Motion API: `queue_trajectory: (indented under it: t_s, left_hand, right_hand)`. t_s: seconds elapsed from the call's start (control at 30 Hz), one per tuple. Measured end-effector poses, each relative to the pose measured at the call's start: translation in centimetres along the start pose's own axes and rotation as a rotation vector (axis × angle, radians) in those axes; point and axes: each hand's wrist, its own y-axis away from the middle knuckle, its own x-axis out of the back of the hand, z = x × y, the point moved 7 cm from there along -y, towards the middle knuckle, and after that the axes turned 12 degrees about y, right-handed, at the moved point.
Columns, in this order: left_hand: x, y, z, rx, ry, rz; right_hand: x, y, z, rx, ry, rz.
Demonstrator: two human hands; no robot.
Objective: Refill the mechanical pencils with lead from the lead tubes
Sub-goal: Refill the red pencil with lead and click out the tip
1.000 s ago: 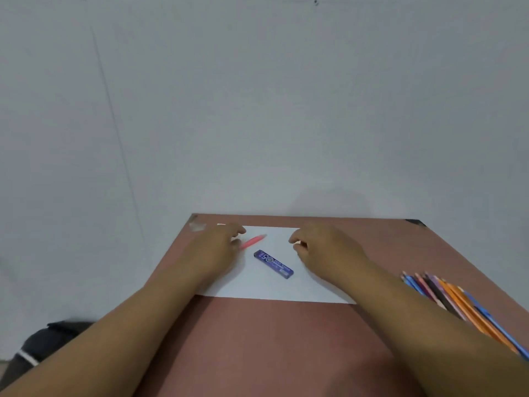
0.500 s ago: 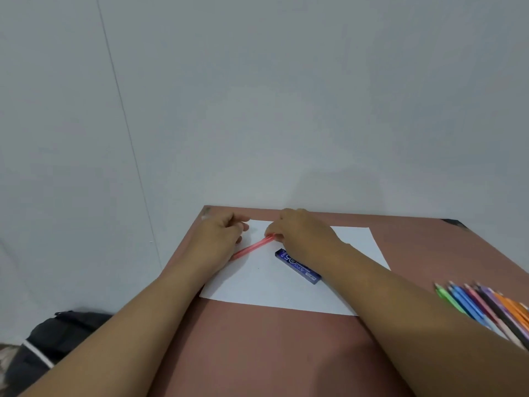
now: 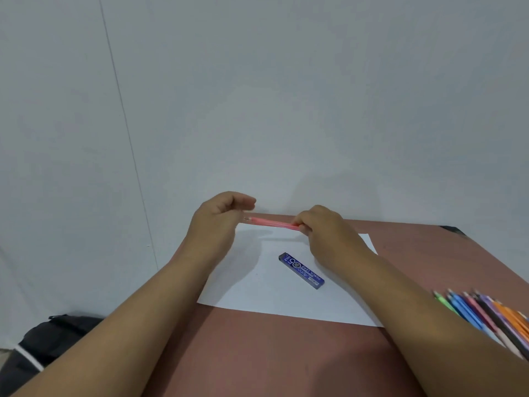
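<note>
Head view: lead tube reads "PENCIL LEAD".

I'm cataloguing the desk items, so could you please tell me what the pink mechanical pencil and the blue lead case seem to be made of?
The slim pink mechanical pencil looks like smooth, slightly translucent plastic, though blur leaves this open. The flat blue rectangular lead case seems to be glossy hard plastic, judging by its crisp edges and white printed lettering.

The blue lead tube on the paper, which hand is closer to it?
Right. The right hand is just above and beyond the blue lead tube, gripping the pink pencil. The left hand is farther off, across the paper.
</note>
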Motion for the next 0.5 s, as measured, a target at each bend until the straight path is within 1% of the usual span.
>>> queue_trajectory:
  t_s: [0.03,0.07,0.1,0.17,0.2,0.23,0.27,0.33,0.43,0.5]
  left_hand:
    - [-0.5,0.0,0.8,-0.056,-0.099,-0.021]
    - [-1.3,-0.2,1.6,-0.129,-0.275,-0.065]
    - [-2.3,-0.3,2.1,-0.189,-0.493,-0.136]
    - [-4.7,-0.4,2.5,-0.254,-0.901,-0.277]
    - [-5.7,-0.5,2.6,-0.283,-1.030,-0.300]
    - [-6.5,-0.6,2.9,-0.319,-1.095,-0.302]
    - [-6.8,-0.7,3.1,-0.339,-1.102,-0.293]
    - [-6.7,-0.5,2.7,-0.311,-1.016,-0.259]
    - [-5.5,0.1,1.7,-0.332,-0.851,-0.193]
    - [-5.1,0.1,0.7,-0.283,-0.707,-0.191]
  right_hand:
    - [0.2,0.1,0.2,-0.006,-0.012,0.007]
    - [0.4,0.1,0.3,-0.012,-0.024,0.020]
    - [0.7,0.1,0.3,-0.013,-0.040,0.038]
    - [1.1,0.3,0.2,-0.009,-0.081,0.080]
    - [1.4,0.5,0.1,-0.004,-0.112,0.105]
    - [1.6,0.6,0.0,0.003,-0.141,0.135]
    - [1.9,0.8,0.0,0.005,-0.165,0.167]
    - [2.4,1.2,0.5,-0.047,-0.276,0.217]
    - [2.5,2.0,2.2,-0.260,-0.752,0.217]
    - [2.2,2.4,2.6,-0.328,-0.955,0.190]
